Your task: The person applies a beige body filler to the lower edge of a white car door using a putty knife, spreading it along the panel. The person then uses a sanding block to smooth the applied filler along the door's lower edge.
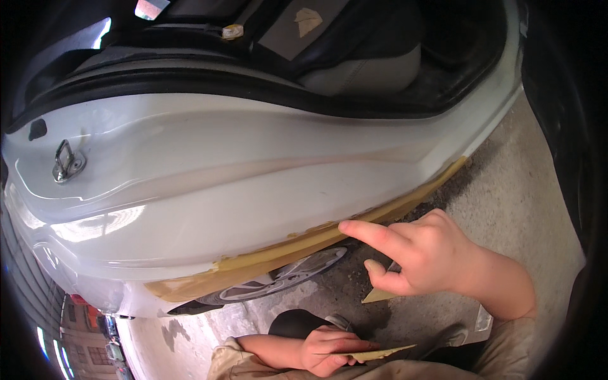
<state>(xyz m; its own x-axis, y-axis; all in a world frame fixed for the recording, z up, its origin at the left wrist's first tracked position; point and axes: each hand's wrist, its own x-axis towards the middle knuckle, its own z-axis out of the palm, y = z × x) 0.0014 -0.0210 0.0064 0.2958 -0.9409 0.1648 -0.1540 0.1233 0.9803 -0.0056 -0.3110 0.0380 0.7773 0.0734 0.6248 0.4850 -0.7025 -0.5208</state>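
Low in the view, my left hand (329, 350) is closed on a thin, bent yellow sheet of sandpaper (380, 353), pinching it between thumb and fingers. My right hand (424, 253) is stretched across to the white car body panel (266, 202). Its index fingertip rests at the panel's lower edge, along a strip of yellow-brown masking tape (253, 261). The other fingers are curled, and a corner of a second yellow sheet (378, 295) sticks out beneath them. Most of that sheet is hidden by the hand.
A wheel (285, 275) shows under the taped edge. A metal door striker (66, 163) juts from the panel at left. Beyond the door opening is a grey seat (373, 69). A dark door (554, 114) stands at far right, above the concrete floor (506, 190).
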